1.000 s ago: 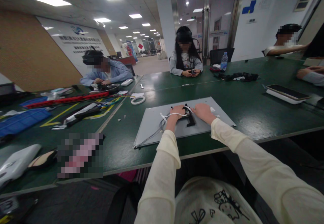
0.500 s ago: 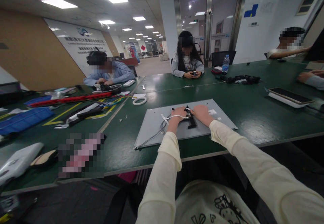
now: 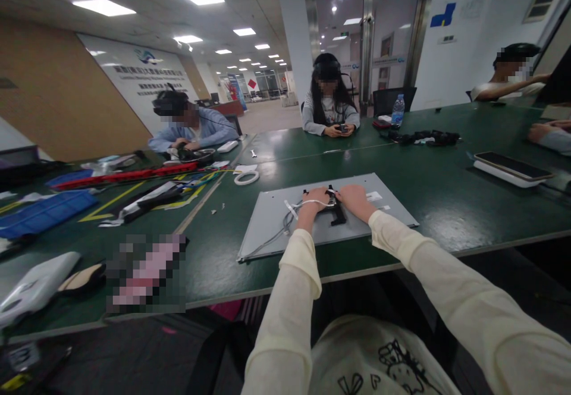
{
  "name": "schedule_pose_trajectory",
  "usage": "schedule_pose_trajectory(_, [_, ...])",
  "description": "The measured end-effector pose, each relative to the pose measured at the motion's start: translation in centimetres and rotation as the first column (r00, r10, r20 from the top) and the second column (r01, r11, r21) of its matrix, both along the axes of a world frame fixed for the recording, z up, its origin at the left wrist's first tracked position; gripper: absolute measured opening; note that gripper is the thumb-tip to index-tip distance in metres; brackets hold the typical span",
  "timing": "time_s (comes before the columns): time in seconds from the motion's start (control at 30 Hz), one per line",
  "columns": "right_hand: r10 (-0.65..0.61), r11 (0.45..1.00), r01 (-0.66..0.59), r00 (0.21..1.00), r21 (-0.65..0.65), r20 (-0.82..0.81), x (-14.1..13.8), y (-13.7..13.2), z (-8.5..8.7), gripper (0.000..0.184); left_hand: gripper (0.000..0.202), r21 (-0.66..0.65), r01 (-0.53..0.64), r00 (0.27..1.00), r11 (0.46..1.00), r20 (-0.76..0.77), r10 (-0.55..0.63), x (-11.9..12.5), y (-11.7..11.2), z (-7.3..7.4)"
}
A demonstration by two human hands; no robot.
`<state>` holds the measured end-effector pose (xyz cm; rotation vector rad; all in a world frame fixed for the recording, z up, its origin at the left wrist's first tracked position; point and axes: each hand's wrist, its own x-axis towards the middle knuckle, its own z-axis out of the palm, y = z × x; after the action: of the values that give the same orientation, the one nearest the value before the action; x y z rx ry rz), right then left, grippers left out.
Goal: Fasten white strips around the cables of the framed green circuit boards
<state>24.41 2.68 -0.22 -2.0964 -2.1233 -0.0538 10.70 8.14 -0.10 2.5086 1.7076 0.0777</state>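
Observation:
A flat grey panel (image 3: 272, 213) lies on the green table in front of me. On its middle sits a black bracket-like part (image 3: 339, 215), with a grey cable (image 3: 273, 237) looping out to the left. My left hand (image 3: 316, 197) is closed over the left side of the black part, and a thin white strip or cable crosses near its wrist. Close beside it, my right hand (image 3: 354, 200) has its fingers pressed together at the part's top middle. Whatever those right fingers pinch is too small and hidden to name.
A roll of white tape (image 3: 246, 178) lies beyond the panel's left corner. Blue trays (image 3: 51, 213) and cables fill the left side. A phone on a white box (image 3: 513, 169) rests at right. Across the table are a water bottle (image 3: 398, 111) and several seated people.
The view has shifted very slightly. Both hands stay in nearly the same place on the black part.

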Motion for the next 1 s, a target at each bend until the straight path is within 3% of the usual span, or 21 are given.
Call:
schedule_pose_trajectory(0.27, [0.006, 1.000, -0.005, 0.998, 0.014, -0.056, 1.4, -0.5, 0.0, 0.051, 0.037, 0.071, -0.005, 0.999, 0.997, 0.044, 0.002, -0.1, -1.2, 0.0])
schedule_pose_trajectory(0.43, [0.158, 0.981, -0.114, 0.938, 0.156, -0.309, 2.0, -1.4, 1.0, 0.053, 0.041, 0.216, -0.060, 0.993, 0.975, 0.115, 0.036, -0.5, -2.1, 0.9])
schedule_pose_trajectory(0.6, [0.342, 0.928, -0.344, 0.644, 0.140, -0.685, 0.4, -1.9, 1.2, 0.059, 0.039, 0.389, -0.178, 0.965, 0.904, 0.249, 0.083, -0.8, -3.3, 2.3])
schedule_pose_trajectory(0.7, [0.392, 0.855, -0.503, 0.470, 0.125, -0.790, -0.4, -2.7, 1.1, 0.058, 0.037, 0.431, -0.233, 0.940, 0.872, 0.329, 0.089, -0.8, -3.5, 2.6])
schedule_pose_trajectory(0.77, [0.413, 0.798, -0.592, 0.395, 0.117, -0.821, -0.6, -3.3, 1.2, 0.054, 0.037, 0.445, -0.254, 0.926, 0.859, 0.369, 0.083, -0.9, -3.3, 2.6])
schedule_pose_trajectory(0.9, [0.362, 0.753, -0.644, 0.236, 0.133, -0.902, -0.4, -3.7, 1.8, 0.047, 0.037, 0.439, -0.281, 0.889, 0.853, 0.453, 0.059, -1.2, -3.0, 2.5])
schedule_pose_trajectory(0.97, [0.322, 0.759, -0.624, 0.113, 0.185, -0.940, 0.1, -3.4, 2.0, 0.044, 0.036, 0.400, -0.321, 0.821, 0.859, 0.570, 0.041, -1.4, -2.9, 2.7])
schedule_pose_trajectory(1.0, [0.310, 0.767, -0.604, 0.054, 0.216, -0.949, 0.5, -3.1, 2.0, 0.044, 0.035, 0.347, -0.343, 0.752, 0.873, 0.658, 0.034, -1.5, -3.0, 2.9])
